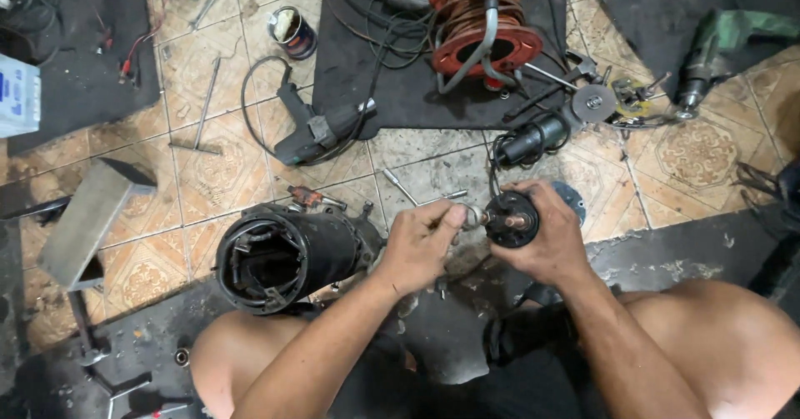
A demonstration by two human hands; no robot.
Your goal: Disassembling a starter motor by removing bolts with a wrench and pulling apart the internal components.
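My right hand (546,240) grips a dark round motor part (510,217) with a copper-coloured centre, held above the floor between my knees. My left hand (421,244) pinches a small metal ring or tool (472,216) against the left side of that part. Just left of my left hand lies a large black cylindrical motor housing (279,256), its open end facing me with wires inside.
A red cable reel (483,23) stands on a black mat (417,85) ahead. Around it on the tiled floor lie a black power tool (321,127), a green drill (717,48), a tin can (292,31), a grinding disc (593,102) and a metal stand (83,219).
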